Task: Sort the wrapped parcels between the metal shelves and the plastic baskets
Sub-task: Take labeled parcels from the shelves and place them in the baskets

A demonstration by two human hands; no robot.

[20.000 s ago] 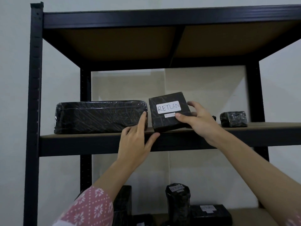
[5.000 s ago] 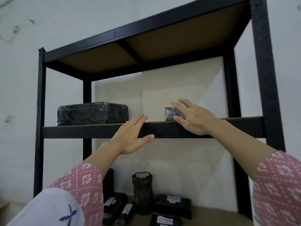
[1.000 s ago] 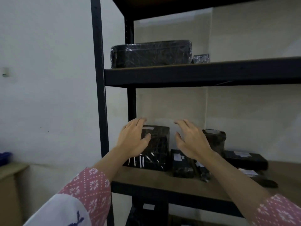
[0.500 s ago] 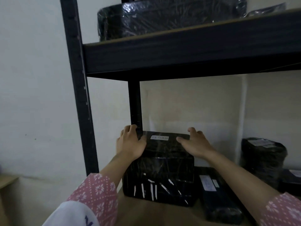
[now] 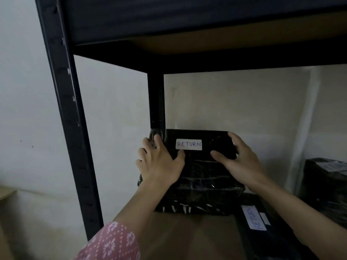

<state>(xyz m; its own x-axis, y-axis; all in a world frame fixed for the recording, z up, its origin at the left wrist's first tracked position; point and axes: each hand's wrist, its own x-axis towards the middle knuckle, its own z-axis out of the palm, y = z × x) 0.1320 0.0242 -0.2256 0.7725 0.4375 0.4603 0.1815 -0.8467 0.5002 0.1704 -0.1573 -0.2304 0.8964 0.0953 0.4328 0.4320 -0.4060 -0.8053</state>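
Note:
A large black wrapped parcel (image 5: 202, 177) with a white RETURN label on top stands at the back left of the lower shelf board (image 5: 187, 237). My left hand (image 5: 159, 164) grips its top left corner, fingers curled over the far edge and thumb on the top. My right hand (image 5: 238, 160) grips the top right corner the same way. The parcel's base rests on the shelf board.
A flat black parcel (image 5: 262, 228) labelled RETURN lies right of the big one. A dark wrapped bundle (image 5: 326, 186) stands at the far right. The upper shelf (image 5: 187, 21) hangs close overhead. Black uprights (image 5: 69, 113) stand at the left. A tan surface (image 5: 5, 192) shows at far left.
The camera has moved in closer and lower, so the RETURN label reads plainly. Both hands have settled more firmly on the big parcel's top corners.

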